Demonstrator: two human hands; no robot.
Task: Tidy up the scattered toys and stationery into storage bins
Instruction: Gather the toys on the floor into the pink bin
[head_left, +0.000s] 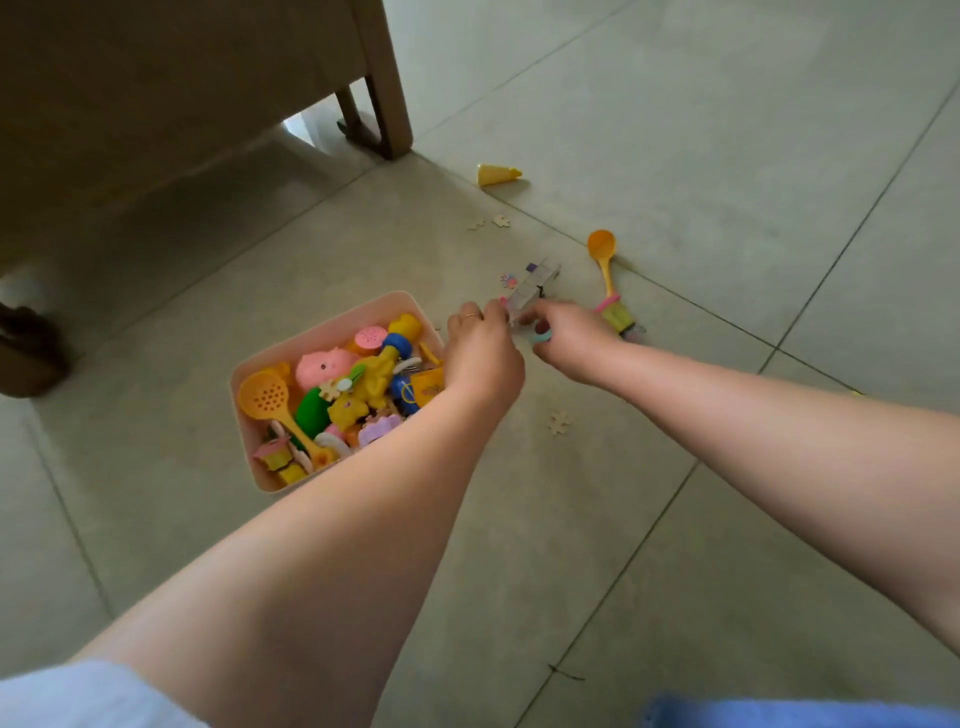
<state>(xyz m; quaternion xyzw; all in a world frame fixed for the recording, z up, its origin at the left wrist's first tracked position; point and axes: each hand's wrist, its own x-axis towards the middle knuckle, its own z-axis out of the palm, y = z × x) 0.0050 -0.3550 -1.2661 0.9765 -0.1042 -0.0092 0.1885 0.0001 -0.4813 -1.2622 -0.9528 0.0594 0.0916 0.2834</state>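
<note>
Both forearms fill the near frame, my left one hiding the right wall of the pink bin (332, 332); I cannot make out the small clear ruler-like piece (535, 286) my hands pinch together, left hand (480, 353) and right hand (566, 338) curled on it, just right of the bin; open floor (727, 130) lies beyond; an orange spoon (602, 254) sits near.

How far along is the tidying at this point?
Well underway: the pink bin already holds many toys. In hand: both hands, left and right, are at a clear ruler-like piece on the floor. Left: the yellow wedge, the orange spoon and scattered puzzle pieces.
</note>
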